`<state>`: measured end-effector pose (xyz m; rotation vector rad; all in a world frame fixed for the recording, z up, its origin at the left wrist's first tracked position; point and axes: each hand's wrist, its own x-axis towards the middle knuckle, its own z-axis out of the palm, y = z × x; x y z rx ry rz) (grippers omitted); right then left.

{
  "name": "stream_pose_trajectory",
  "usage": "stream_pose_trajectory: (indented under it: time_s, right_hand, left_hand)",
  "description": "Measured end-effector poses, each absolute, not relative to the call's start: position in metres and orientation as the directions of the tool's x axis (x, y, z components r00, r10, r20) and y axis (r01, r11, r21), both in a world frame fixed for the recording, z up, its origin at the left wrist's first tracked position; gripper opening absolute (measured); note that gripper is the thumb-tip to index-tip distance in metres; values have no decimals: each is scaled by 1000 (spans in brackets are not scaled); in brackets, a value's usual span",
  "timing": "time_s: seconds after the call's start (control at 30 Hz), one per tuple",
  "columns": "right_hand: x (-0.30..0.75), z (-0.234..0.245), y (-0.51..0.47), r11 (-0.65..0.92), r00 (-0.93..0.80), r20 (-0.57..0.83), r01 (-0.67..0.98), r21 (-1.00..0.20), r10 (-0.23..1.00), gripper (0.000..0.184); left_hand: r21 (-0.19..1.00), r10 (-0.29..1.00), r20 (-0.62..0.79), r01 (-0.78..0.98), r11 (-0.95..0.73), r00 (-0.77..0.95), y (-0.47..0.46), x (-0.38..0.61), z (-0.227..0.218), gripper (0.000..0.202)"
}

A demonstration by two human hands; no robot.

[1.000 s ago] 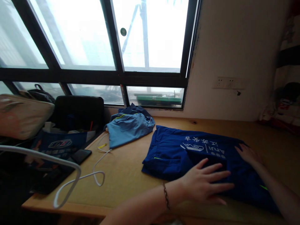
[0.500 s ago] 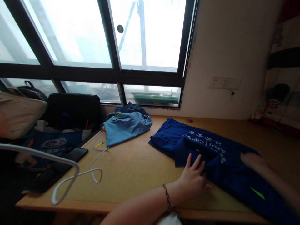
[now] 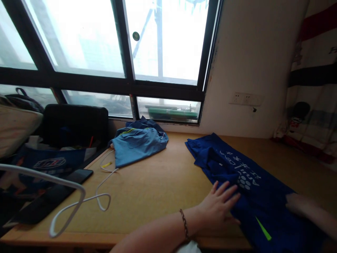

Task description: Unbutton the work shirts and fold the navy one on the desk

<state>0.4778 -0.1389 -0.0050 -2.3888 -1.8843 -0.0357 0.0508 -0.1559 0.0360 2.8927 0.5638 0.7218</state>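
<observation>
A dark blue shirt [image 3: 247,168] with white lettering, a paw print and a lime-green mark lies slantwise on the table's right side. Its collar end points toward the window and its near end reaches the front edge. My left hand [image 3: 219,203], a braided bracelet on its wrist, rests against the shirt's left edge with fingers spread. On the shirt's right side my right hand [image 3: 300,205] is curled into the cloth, its fingertips dim and partly hidden.
A light blue garment [image 3: 139,146] is heaped by the window on the wooden table [image 3: 158,196]. A white cable [image 3: 79,200] loops in front at left. A black chair [image 3: 76,123] and a printed bag [image 3: 52,163] stand left; a striped curtain [image 3: 310,88] hangs right.
The shirt has turned, its collar end shifting right and its green mark moving left and toward me. Both my hands are slightly lower, the right one farther right.
</observation>
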Motion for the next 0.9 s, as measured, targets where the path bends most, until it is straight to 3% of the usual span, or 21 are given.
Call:
stream_pose_trajectory:
  time_s: [0.07,0.1,0.2,0.27,0.53,0.9]
  right_hand:
    - [456,17,-134,-105,106,-31,994,17,994,38]
    - [441,27,-129,6,-6,10,1000,16,1000,41]
    - [392,45,-108,290,-293,168,956,39,941,48]
    - [368,39,-90,352,-358,187,934,63,915,52]
    - [367,-29,-40,39,-32,105,997,-64,994,55]
    - [442,-51,-59,-296,312,130,947,-123,941,61]
  left_hand:
    - [133,145,395,99,-986,907,-163,50,39,54]
    - [124,73,369,29,-992,927,-165,50,39,51]
    - [142,37,320,-9,-990,947,-166,52,34,49]
    - [150,49,317,1,-989,947,-164,53,31,52]
    - [110,67,313,34,-993,947,-161,50,32,47]
    - [97,86,285,60,-993,955,-161,43,42,47]
